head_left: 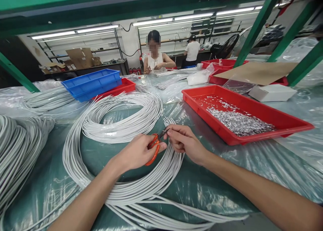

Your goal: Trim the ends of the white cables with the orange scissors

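Observation:
My left hand point(137, 152) is wrapped round the orange handles of a small pair of scissors or pliers point(153, 146), whose dark tip points up and right. The tip meets the fingertips of my right hand point(185, 141), which are pinched together above the ends of a cable bundle. What lies in that pinch is too small to make out. Beneath both hands is a large coil of light grey cables point(75, 157), with a second coil point(121, 131) overlapping it behind. Loose cable lengths point(161, 214) run toward the near edge.
A red tray point(285, 125) of small shiny metal pieces stands right. Blue point(93, 84) and red point(128, 84) trays sit back left, more cables point(22, 153) at left. Green posts point(257, 32) rise at right. A person point(154, 61) works opposite; another point(192, 51) is farther back.

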Motion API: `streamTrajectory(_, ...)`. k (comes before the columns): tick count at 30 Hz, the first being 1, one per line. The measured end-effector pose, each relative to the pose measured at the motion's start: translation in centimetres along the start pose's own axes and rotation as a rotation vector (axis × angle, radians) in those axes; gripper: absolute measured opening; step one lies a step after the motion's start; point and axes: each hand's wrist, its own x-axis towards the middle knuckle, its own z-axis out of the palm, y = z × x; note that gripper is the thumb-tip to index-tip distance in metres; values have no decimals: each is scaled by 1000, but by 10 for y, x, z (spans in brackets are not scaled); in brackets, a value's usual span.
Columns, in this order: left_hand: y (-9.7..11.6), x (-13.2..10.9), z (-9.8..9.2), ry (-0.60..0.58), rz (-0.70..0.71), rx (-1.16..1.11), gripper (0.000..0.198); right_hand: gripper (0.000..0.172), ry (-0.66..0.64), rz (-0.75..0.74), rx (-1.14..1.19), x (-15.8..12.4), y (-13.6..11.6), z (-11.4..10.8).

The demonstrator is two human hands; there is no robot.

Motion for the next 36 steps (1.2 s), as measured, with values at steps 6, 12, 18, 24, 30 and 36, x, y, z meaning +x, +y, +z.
streamTrajectory(6,0,0,-1,31,-14,114,36,26,-24,47,54,0,0,-1)
streamTrajectory(12,1,0,0,79,7,194,35,25,-56,101,114,0,1,-2)
streamTrajectory(18,-3,0,1,68,4,148,36,22,-73,146,173,2,1,-4)
streamTrajectory(24,-1,-1,1,-27,-19,-26,34,19,-106,177,223,1,0,-6)
streamTrajectory(30,3,-2,0,-56,-23,-81,34,19,-151,197,285,1,-1,-7)
streamTrajectory(36,3,-2,0,-16,0,-36,34,20,-133,173,264,1,0,-5)
